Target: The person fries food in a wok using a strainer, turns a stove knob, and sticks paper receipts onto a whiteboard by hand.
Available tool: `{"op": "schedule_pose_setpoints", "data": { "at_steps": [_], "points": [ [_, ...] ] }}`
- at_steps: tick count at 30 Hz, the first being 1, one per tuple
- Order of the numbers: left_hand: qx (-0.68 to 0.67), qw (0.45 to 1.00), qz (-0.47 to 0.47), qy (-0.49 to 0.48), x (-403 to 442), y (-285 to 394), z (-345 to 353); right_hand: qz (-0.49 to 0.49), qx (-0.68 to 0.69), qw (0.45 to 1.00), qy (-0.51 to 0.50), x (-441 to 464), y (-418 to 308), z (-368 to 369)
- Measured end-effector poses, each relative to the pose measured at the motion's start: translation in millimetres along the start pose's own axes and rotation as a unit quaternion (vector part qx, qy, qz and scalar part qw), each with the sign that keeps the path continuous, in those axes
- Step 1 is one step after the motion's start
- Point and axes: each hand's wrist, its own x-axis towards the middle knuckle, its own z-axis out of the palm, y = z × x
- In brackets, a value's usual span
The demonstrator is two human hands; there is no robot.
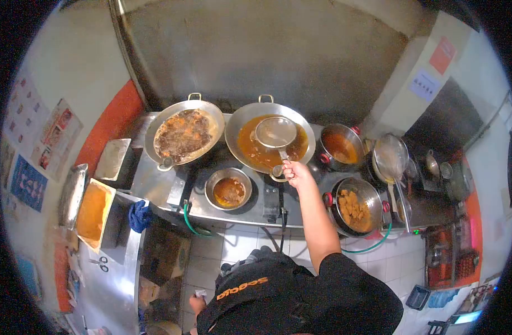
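Note:
My right hand is closed round the handle of a round mesh strainer. The strainer is over the brown oil in the right-hand large wok, beside that wok's near handle. To its left, a second large wok holds dark food in bubbling oil. A metal bowl with orange-brown contents stands in front of the woks. Low in the view, my left hand is close to my body, closed on a small pale item that is too small to name.
Right of the woks are a pot of red-brown liquid, a pan with golden fried pieces and a large strainer. On the left stand a tray of orange-yellow coating, a blue cloth and scissors. Green hoses hang along the counter's front edge.

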Motion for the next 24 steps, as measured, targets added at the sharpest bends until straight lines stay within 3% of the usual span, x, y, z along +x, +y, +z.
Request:
{"op": "schedule_pose_setpoints", "data": {
  "at_steps": [4,7,13,24],
  "points": [
    [-0.019,0.999,0.036,-0.007,11,-6,0,0.024,-0.017,0.999,0.012,-6,-5,-5],
    [0.055,0.996,0.06,0.022,16,-7,6,-0.012,-0.008,1.0,0.024,-1,8,-5],
    [0.005,0.994,0.105,0.023,43,-27,25,-0.01,-0.015,1.0,0.008,-19,10,-10],
    [0.046,0.993,0.092,-0.056,47,-5,22,-0.034,-0.053,0.998,0.029,-34,16,-14]
  ]
}}
